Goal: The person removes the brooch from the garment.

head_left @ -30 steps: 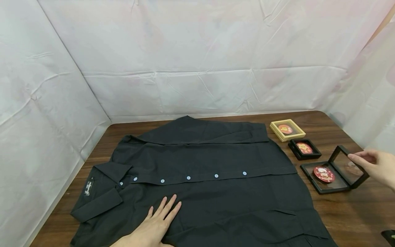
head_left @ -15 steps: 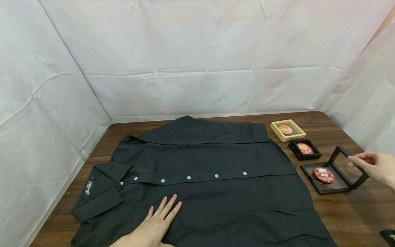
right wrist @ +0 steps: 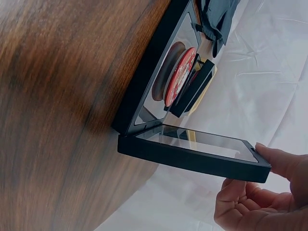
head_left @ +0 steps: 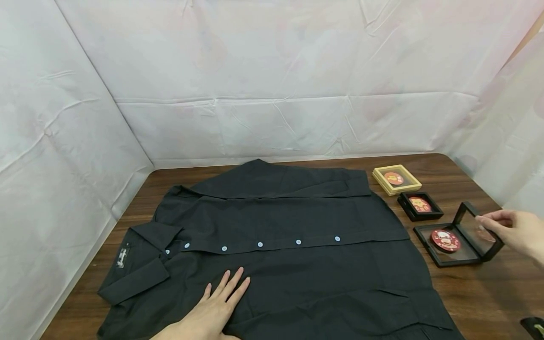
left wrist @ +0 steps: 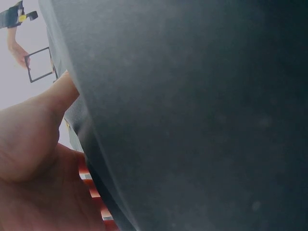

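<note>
A dark button-up shirt (head_left: 297, 269) lies spread over the table, its pale buttons in a row. My left hand (head_left: 210, 309) rests on the shirt below the buttons, fingers straight and spread; its wrist view is mostly dark cloth. At the right, my right hand (head_left: 514, 229) pinches the raised lid (right wrist: 192, 161) of a black display case (head_left: 461, 263) between thumb and fingers. The lid stands tilted up from the base, which lies on the table. On the case's clear film sits a round red badge (head_left: 445, 241) with a white printed figure.
Behind the raised case are a smaller black case (head_left: 420, 205) and a yellow-framed case (head_left: 396, 179), each with a round badge inside. A dark object (head_left: 532, 327) is cut off at the lower right. White cloth (head_left: 272, 127) hangs around the wooden table (head_left: 501, 293).
My right hand has shifted slightly left with the lid, which tilts a little more toward the base. The left hand and shirt stay in place.
</note>
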`<state>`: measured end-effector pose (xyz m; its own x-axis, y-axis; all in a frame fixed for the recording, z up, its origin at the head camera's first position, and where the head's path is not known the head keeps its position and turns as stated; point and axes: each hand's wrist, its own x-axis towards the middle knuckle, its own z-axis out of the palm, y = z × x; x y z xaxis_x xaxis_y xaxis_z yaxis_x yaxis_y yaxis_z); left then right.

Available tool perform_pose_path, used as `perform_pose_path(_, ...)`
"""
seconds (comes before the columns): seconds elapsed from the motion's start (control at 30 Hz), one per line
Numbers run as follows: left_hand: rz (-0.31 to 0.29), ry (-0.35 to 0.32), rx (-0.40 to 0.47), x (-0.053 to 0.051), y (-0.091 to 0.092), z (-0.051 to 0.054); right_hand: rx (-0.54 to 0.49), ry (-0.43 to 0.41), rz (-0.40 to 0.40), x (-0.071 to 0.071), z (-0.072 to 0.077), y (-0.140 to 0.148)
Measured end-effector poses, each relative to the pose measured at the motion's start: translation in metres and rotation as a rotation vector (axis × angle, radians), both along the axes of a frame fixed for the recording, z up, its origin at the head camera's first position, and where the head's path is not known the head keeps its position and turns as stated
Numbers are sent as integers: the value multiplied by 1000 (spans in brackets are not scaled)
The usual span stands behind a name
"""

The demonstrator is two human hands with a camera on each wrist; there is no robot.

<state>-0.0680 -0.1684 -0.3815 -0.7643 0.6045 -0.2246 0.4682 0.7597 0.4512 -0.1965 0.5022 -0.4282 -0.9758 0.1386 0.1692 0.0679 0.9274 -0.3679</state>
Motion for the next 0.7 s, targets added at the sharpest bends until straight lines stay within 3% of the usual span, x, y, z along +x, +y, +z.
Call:
perform_pose_path(0.23, 3, -2, -5, -1, 0, 0, -5, -4, 31, -2, -5, 0)
perform_pose_path(0.33, 4, -7, -4, -1, 0, -1, -19, -28, 47, 2, 2, -9)
perform_pose_path(0.4, 5, -9, -4, -1, 0, -1, 3, -37, 32, 9, 17, -27)
perform_pose_path(0.6, 6, -4, -17, -1, 0, -1, 19, -93, 64, 38, 87, -99)
perform_pose_path(0.7, 6, -3, -23, -1, 0, -1, 15, -104, 69, 47, 103, -119)
